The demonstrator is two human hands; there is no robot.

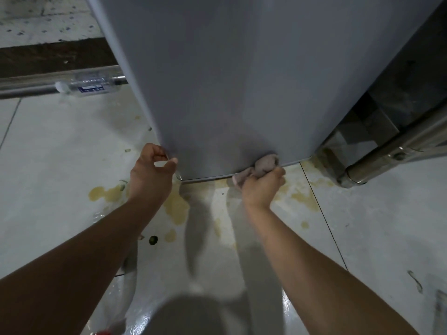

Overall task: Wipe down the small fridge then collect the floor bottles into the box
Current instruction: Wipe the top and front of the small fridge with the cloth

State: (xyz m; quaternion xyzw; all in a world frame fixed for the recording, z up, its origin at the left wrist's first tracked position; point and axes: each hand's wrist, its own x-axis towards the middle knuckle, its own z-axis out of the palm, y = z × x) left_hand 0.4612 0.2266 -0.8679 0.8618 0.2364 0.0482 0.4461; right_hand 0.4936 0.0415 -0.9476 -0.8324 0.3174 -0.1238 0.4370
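**Cloth at the foot of the grey fridge, stained tile floor all round**

The floor (60, 146) is pale glossy tile with dark grout lines, marked with yellowish stains (176, 206) from 9 o'clock through the centre to 3 o'clock and a few dark specks of debris (153, 240) at 7 o'clock. At 10 o'clock a speckled white wall (43, 22) meets a dark brown skirting band (53, 56), and a metal pipe (26, 89) runs along its base.

A clear plastic bottle (89, 84) with a white cap lies on its side against that pipe at 10 o'clock, just beside the fridge's left edge; its blue label carries print too blurred to read.

The small fridge (229, 76) fills the view from 12 o'clock down to the centre, a plain grey panel. The left hand (152, 170) pinches its lower left corner between thumb and curled fingers. The right hand (262, 187) is clenched round a bunched greyish-pink cloth (263, 165), which is pressed against the fridge's bottom edge right of centre.

At 3 o'clock a stainless-steel unit (396, 146) with a tubular leg stands close beside the fridge. At 6 o'clock a blurred grey shape, unidentifiable, covers part of the floor
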